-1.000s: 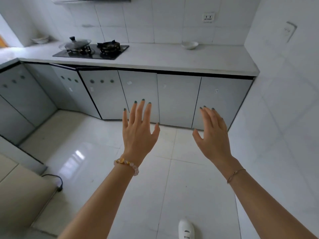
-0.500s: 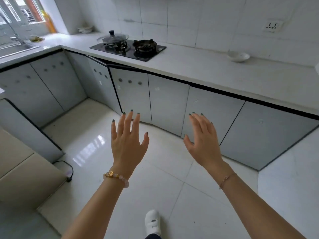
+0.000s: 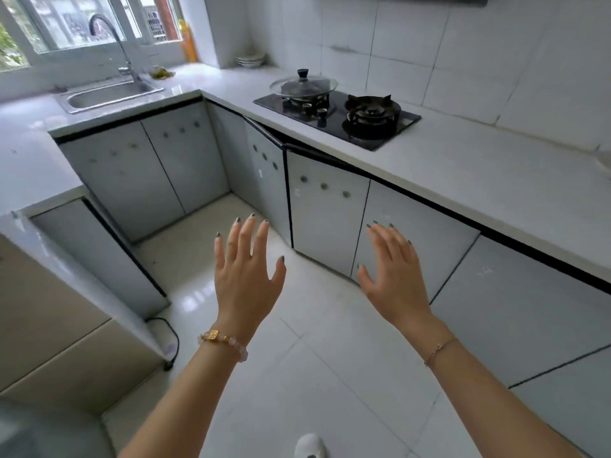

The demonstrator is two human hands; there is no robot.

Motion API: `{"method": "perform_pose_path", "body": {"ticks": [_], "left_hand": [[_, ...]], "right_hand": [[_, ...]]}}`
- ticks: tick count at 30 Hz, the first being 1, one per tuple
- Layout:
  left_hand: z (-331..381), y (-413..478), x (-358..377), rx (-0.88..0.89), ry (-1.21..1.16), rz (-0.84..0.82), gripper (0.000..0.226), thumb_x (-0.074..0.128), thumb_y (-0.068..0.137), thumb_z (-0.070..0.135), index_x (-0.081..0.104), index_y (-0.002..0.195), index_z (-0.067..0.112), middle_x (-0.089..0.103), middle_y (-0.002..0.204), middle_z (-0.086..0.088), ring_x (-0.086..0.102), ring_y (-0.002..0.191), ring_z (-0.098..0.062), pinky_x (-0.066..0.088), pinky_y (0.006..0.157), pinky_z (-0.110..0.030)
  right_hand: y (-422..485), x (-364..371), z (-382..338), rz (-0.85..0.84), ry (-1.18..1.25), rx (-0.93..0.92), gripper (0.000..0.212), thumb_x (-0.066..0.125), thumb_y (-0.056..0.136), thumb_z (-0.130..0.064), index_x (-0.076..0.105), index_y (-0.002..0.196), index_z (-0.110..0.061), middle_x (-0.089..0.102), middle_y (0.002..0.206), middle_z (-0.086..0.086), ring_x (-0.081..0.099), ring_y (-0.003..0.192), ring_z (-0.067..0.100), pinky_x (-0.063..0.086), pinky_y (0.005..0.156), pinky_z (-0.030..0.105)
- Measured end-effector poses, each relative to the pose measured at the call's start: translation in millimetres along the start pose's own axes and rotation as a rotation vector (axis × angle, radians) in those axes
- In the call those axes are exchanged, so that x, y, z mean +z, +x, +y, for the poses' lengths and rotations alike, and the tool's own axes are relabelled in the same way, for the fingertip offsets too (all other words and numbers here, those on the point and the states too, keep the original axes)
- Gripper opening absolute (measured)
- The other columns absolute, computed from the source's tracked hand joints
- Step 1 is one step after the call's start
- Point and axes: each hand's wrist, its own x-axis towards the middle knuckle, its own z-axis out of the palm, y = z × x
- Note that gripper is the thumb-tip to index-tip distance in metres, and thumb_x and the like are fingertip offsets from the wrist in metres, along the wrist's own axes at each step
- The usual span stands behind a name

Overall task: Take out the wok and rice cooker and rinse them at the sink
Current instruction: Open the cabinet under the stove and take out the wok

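Wok [image 3: 297, 94], perhaps, sits far off on the hob's [image 3: 406, 122] left burner, mostly hidden beneath a glass lid [image 3: 304, 82]. Sink [image 3: 109, 95] lies far left under the window [image 3: 82, 21]. Left hand [image 3: 246, 276] and right hand [image 3: 393, 276] hover near, fingers wide, empty.

Bright daylight from the window [image 3: 82, 24]; wide-angle bending at edges.

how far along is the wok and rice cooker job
Barely started. Done: nothing; no pot at the sink. In hand: nothing; the left hand and right hand are open before the cabinets. Left: take both out and rinse them.
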Motion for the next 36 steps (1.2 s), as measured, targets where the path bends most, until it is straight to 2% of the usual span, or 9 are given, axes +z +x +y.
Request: {"method": "perform_pose_path", "body": {"ticks": [4, 7, 10, 13, 17, 20, 25, 31, 36], "left_hand": [[-31, 50, 24, 0.006, 0.05, -0.028, 0.061, 0.067, 0.079, 0.034, 0.044, 0.132, 0.011, 0.048, 0.138, -0.012, 0.041, 0.132, -0.033, 0.027, 0.11, -0.054], [-52, 80, 38, -0.014, 0.074, -0.02, 0.056, 0.052, 0.083, 0.039, 0.043, 0.131, 0.011, 0.048, 0.137, -0.011, 0.042, 0.131, -0.033, 0.028, 0.11, -0.053], [-71, 107, 53, -0.036, 0.081, -0.015, 0.056, 0.04, 0.083, 0.042, 0.045, 0.13, 0.012, 0.05, 0.135, -0.011, 0.044, 0.129, -0.033, 0.028, 0.109, -0.052], [-88, 128, 75, -0.042, 0.088, -0.006, 0.056, 0.04, 0.083, 0.042, 0.046, 0.129, 0.012, 0.051, 0.135, -0.012, 0.044, 0.128, -0.033, 0.028, 0.108, -0.052], [-112, 166, 116, -0.033, 0.092, -0.026, 0.055, 0.041, 0.082, 0.042, 0.043, 0.129, 0.013, 0.051, 0.135, -0.011, 0.044, 0.129, -0.032, 0.027, 0.109, -0.051], [-131, 209, 151, -0.026, 0.098, -0.067, 0.056, 0.041, 0.082, 0.043, 0.044, 0.13, 0.012, 0.05, 0.136, -0.011, 0.043, 0.13, -0.032, 0.027, 0.109, -0.051], [-160, 301, 207, 0.003, 0.076, -0.15, 0.056, 0.042, 0.082, 0.041, 0.049, 0.129, 0.011, 0.05, 0.136, -0.009, 0.042, 0.131, -0.03, 0.03, 0.11, -0.051], [-182, 385, 262, 0.07, 0.063, -0.196, 0.059, 0.065, 0.077, 0.035, 0.052, 0.129, 0.011, 0.051, 0.137, -0.009, 0.044, 0.131, -0.03, 0.031, 0.11, -0.052], [-197, 424, 295, 0.11, 0.034, -0.222, 0.061, 0.07, 0.075, 0.033, 0.051, 0.128, 0.011, 0.051, 0.136, -0.009, 0.044, 0.131, -0.03, 0.031, 0.11, -0.051]], "right_hand": [[68, 40, -13, -0.01, 0.036, -0.046, 0.06, 0.042, 0.085, -0.032, 0.041, 0.139, -0.008, 0.043, 0.143, 0.009, 0.031, 0.135, 0.026, 0.03, 0.11, 0.047], [108, 66, -20, -0.038, 0.046, -0.064, 0.062, 0.036, 0.084, -0.034, 0.041, 0.139, -0.007, 0.045, 0.142, 0.01, 0.036, 0.134, 0.028, 0.032, 0.109, 0.048], [144, 90, -27, -0.063, 0.061, -0.08, 0.061, 0.041, 0.085, -0.031, 0.039, 0.141, -0.008, 0.042, 0.144, 0.01, 0.034, 0.136, 0.029, 0.029, 0.111, 0.047], [179, 116, -32, -0.101, 0.067, -0.088, 0.061, 0.043, 0.084, -0.029, 0.039, 0.141, -0.008, 0.041, 0.146, 0.01, 0.032, 0.137, 0.029, 0.027, 0.112, 0.048], [232, 156, -34, -0.132, 0.033, -0.094, 0.064, 0.032, 0.083, -0.036, 0.042, 0.139, -0.008, 0.043, 0.144, 0.009, 0.035, 0.135, 0.029, 0.032, 0.109, 0.049], [279, 189, -31, -0.138, 0.027, -0.084, 0.063, 0.032, 0.083, -0.036, 0.042, 0.138, -0.006, 0.045, 0.142, 0.01, 0.037, 0.133, 0.029, 0.035, 0.107, 0.05], [362, 244, -19, -0.183, 0.046, 0.033, 0.066, 0.03, 0.083, -0.038, 0.04, 0.14, -0.007, 0.044, 0.143, 0.011, 0.036, 0.135, 0.03, 0.033, 0.109, 0.048], [445, 289, -10, -0.228, 0.046, 0.098, 0.07, 0.024, 0.082, -0.041, 0.039, 0.142, -0.008, 0.041, 0.146, 0.009, 0.033, 0.137, 0.027, 0.026, 0.112, 0.04], [485, 317, -4, -0.253, 0.058, 0.161, 0.067, 0.026, 0.085, -0.04, 0.033, 0.145, -0.01, 0.034, 0.15, 0.006, 0.027, 0.14, 0.022, 0.016, 0.115, 0.032]]}}
